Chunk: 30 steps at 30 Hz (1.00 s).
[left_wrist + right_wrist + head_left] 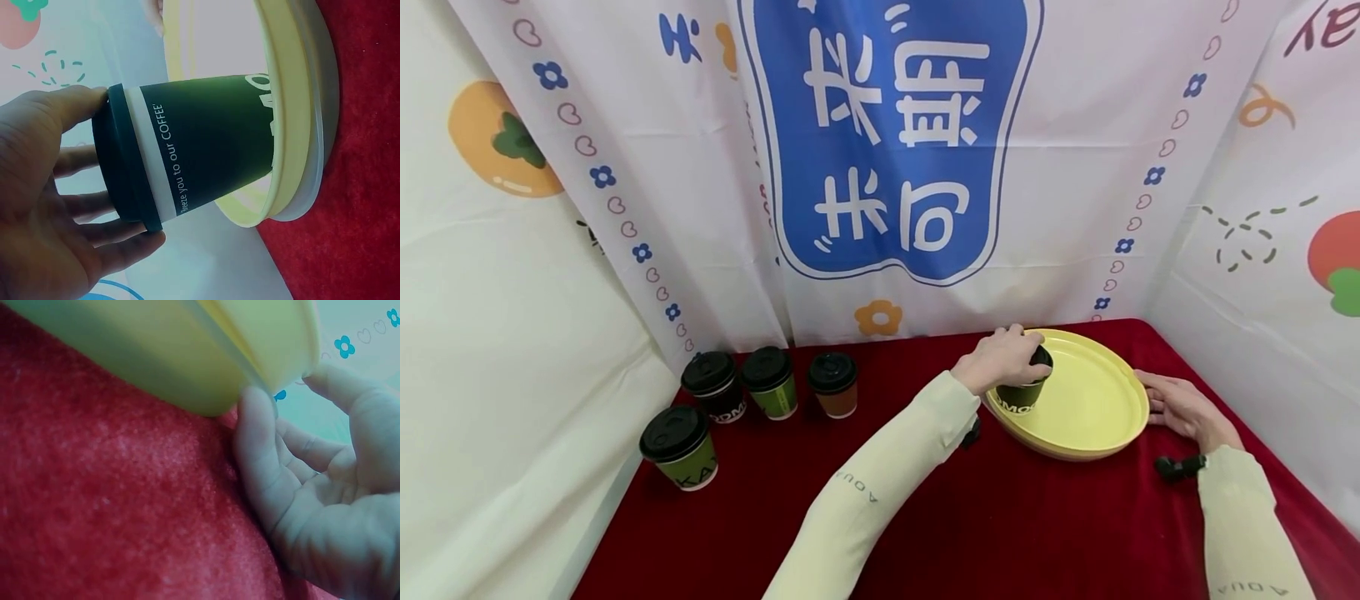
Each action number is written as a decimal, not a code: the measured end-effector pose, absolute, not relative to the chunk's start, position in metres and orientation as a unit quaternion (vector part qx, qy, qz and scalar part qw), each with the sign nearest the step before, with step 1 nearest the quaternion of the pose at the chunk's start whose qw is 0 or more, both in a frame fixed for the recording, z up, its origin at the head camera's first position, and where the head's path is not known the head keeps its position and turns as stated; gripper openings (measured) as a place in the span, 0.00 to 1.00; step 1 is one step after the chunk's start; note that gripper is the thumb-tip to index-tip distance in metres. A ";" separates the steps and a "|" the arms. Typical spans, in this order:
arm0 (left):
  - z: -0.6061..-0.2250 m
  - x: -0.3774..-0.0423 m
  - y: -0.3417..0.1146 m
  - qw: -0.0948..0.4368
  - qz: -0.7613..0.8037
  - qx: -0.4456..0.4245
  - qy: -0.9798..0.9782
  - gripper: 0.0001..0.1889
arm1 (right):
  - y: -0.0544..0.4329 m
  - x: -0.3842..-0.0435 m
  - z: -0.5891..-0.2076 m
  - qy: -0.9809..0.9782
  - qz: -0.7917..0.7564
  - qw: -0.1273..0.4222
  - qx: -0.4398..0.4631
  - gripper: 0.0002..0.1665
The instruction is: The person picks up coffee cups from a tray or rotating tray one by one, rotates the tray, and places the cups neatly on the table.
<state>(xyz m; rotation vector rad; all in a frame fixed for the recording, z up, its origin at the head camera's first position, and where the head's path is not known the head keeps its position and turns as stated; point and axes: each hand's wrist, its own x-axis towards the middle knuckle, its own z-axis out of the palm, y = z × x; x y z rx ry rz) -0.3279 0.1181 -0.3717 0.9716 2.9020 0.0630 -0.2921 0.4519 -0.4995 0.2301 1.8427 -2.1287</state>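
Observation:
My left hand [1003, 360] grips a dark green paper coffee cup [206, 134] by its black lid [125, 159], thumb on one side and fingers on the other. White lettering runs around the cup, which stands upright at the left side of a round yellow tray [1093, 396], its base behind the rim in the left wrist view. A second, paler rim [319, 125] shows under the tray. At the tray's right edge, my right hand [1183, 408] pinches the rim between thumb and fingers, close to the cloth.
Lidded coffee cups stand at the table's left: a black one [724, 400], a green one [777, 398], a brown one [837, 400] and a nearer green one [688, 462]. Dark red cloth [970, 525] covers the table. Printed white curtains [700, 208] enclose the back and sides.

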 end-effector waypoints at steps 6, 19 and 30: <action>-0.367 -0.328 0.112 0.028 0.041 0.332 0.942 0.31 | 0.453 -0.293 -0.499 0.644 -0.744 0.157 0.084 0.15; -0.330 -0.326 0.083 -0.007 0.139 0.358 0.923 0.27 | 0.452 -0.293 -0.498 0.654 -0.737 0.156 0.068 0.16; -0.326 -0.321 0.052 -0.001 0.187 0.357 0.915 0.29 | 0.453 -0.291 -0.503 0.657 -0.735 0.153 0.069 0.15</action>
